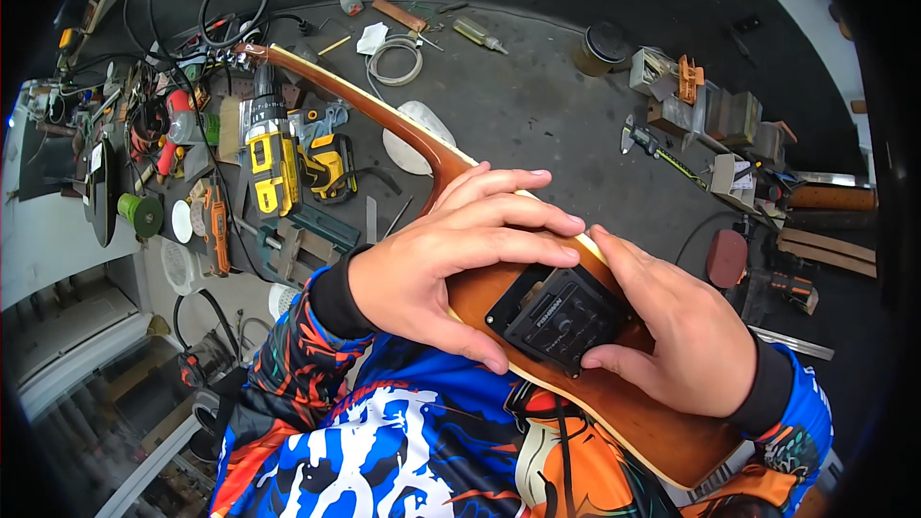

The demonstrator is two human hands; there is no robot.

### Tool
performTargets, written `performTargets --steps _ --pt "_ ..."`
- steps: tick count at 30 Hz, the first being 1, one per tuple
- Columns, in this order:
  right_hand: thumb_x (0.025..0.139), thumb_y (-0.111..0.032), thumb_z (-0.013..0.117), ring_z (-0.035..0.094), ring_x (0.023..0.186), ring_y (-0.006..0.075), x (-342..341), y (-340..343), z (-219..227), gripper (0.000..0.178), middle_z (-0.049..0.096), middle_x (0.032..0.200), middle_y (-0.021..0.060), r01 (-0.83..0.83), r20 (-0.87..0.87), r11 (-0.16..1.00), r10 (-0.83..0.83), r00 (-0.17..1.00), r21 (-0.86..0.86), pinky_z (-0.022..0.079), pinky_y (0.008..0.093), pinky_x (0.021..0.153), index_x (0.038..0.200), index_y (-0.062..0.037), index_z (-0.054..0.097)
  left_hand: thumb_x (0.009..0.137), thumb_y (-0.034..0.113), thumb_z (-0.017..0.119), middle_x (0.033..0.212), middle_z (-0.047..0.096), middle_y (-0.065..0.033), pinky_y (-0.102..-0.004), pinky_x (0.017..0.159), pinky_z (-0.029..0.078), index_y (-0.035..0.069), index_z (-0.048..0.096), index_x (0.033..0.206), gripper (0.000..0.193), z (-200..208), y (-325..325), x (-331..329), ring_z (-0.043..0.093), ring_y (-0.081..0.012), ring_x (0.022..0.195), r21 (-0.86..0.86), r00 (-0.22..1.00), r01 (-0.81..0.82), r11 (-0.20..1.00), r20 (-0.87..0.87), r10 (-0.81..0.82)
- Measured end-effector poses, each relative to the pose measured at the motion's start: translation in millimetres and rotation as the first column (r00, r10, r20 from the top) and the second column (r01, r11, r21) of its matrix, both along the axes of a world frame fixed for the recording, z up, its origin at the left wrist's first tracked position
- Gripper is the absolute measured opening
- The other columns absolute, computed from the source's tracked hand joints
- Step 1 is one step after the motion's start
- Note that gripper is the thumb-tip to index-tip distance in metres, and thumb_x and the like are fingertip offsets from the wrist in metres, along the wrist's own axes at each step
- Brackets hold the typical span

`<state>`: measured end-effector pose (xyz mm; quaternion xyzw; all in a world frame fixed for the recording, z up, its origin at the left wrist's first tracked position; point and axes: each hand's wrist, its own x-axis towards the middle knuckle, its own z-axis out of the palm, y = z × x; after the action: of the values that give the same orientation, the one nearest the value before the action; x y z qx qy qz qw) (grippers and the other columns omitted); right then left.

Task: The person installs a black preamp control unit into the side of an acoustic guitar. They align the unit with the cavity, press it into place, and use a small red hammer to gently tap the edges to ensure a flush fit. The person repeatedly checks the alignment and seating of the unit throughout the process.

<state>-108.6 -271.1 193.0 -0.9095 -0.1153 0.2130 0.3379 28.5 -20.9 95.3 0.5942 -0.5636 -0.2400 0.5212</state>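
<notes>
Guitar (662, 434) beneath both hands (470, 254) (686, 336), backs upward, thumbs wide of fingers, around a black control panel (561, 317).

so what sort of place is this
Probably a workshop, perhaps for instruments: a glossy brown wooden guitar, a yellow-and-black power drill and a black-and-green caliper are in view.

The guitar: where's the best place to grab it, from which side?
Probably by the middle of its neck, from the left: it is long, slim and uncovered there, so fingers could wrap around it. The wider body looks a poorer hold, with the left hand and right hand spread around its black panel.
</notes>
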Motion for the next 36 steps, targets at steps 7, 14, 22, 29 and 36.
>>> performTargets --steps 7,14,22,29,36 --pt "0.079 -0.021 0.087 0.062 0.126 0.0411 2.3 4.4 2.2 0.094 0.06 0.14 0.0266 0.005 0.019 1.0 -0.004 1.0 -0.025 0.051 0.043 0.105 0.154 0.0068 0.039 0.074 0.056 0.089 0.148 0.058 -0.014 -0.0592 0.121 0.025 0.011 0.069 0.137 0.08 -2.4 0.0 -5.7 0.045 -0.0433 0.143 -0.022 0.999 -0.031 0.999 -0.015 0.031" --pt "0.078 -0.02 0.088 0.064 0.123 0.041 3.6 7.8 3.6 0.093 0.062 0.138 0.0259 0.029 -0.007 0.999 -0.03 1.0 -0.039 0.053 0.043 0.102 0.154 0.0058 0.041 0.08 0.036 0.089 0.151 0.057 -0.0162 -0.0641 0.121 0.023 0.014 0.07 0.135 0.062 0.0 -0.3 -6.5 0.043 -0.0454 0.146 -0.044 0.997 -0.046 0.998 -0.062 0.043" --pt "0.077 -0.022 0.088 0.064 0.121 0.0401 0.4 7.0 1.6 0.092 0.062 0.138 0.0235 0.038 0.016 0.998 -0.037 0.999 -0.046 0.053 0.0422 0.101 0.152 0.0044 0.044 0.082 0.03 0.087 0.153 0.054 -0.0227 -0.0644 0.122 0.022 0.01 0.067 0.136 0.06 5.7 -0.1 -5.5 0.042 -0.0444 0.148 -0.022 0.995 -0.019 1.0 -0.096 0.017" --pt "0.078 -0.022 0.086 0.065 0.121 0.0386 0.8 4.8 -2.9 0.087 0.063 0.137 0.0221 0.037 0.081 0.999 -0.036 0.996 -0.011 0.054 0.0415 0.1 0.151 0.0023 0.045 0.081 0.034 0.087 0.15 0.055 -0.0244 -0.0624 0.123 0.021 0.011 0.067 0.134 0.062 3.3 0.2 -6.7 0.043 -0.0458 0.145 0.001 0.997 -0.033 0.999 -0.068 0.033" --pt "0.078 -0.023 0.089 0.06 0.129 0.0422 0.1 1.9 1.8 0.097 0.058 0.143 0.0279 0.048 -0.018 0.999 -0.048 0.999 -0.003 0.049 0.0429 0.108 0.156 0.0048 0.039 0.083 0.041 0.086 0.154 0.052 -0.0244 -0.0632 0.122 0.02 0.012 0.066 0.137 0.065 -0.7 0.4 -5.2 0.036 -0.0485 0.149 0.001 1.0 -0.01 1.0 -0.022 0.01"
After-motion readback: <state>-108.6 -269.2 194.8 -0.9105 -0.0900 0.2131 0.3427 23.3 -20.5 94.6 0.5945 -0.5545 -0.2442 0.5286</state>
